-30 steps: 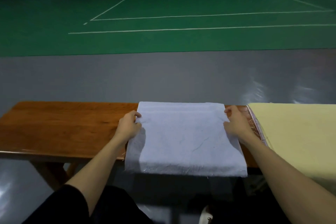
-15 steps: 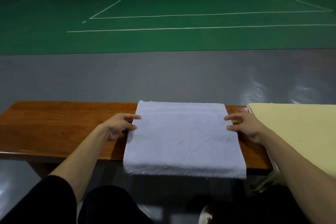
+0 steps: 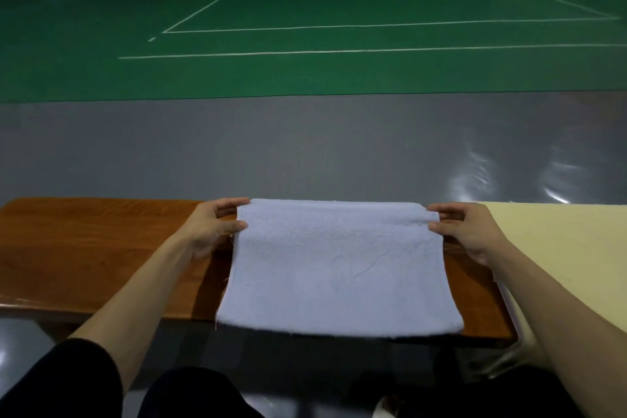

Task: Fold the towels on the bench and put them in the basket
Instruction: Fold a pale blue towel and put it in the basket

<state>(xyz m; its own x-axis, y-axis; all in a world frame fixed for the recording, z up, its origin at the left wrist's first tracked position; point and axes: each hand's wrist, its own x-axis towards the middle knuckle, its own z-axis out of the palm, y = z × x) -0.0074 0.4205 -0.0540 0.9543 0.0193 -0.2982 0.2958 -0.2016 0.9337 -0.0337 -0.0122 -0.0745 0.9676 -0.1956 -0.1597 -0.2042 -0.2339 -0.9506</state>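
A pale blue towel (image 3: 336, 265) lies across the middle of the brown wooden surface (image 3: 88, 248), squared into a folded rectangle whose near edge hangs a little past the front rim at about 6 o'clock from its centre. The left hand (image 3: 213, 227) is at the towel's far left corner, around 10 o'clock, closed on the cloth in a pinch: the forefinger lies along the far edge and the thumb presses against the side edge just below it. The right hand (image 3: 464, 231) mirrors this at the far right corner, around 2 o'clock, forefinger on the far edge and thumb tucked against the side, also gripping the towel. Both bare forearms reach in from the bottom of the view, and a black sleeve (image 3: 64, 380) shows on the left arm at 7 o'clock. At 3 o'clock from the blue towel, just beyond the right hand, a pale yellow cloth (image 3: 556, 265) covers the right end of the surface and hangs over its end; what is under it cannot be told. Past the surface, at 12 o'clock, stretches a grey floor (image 3: 305, 142), then a green court (image 3: 305, 71) marked with white lines.
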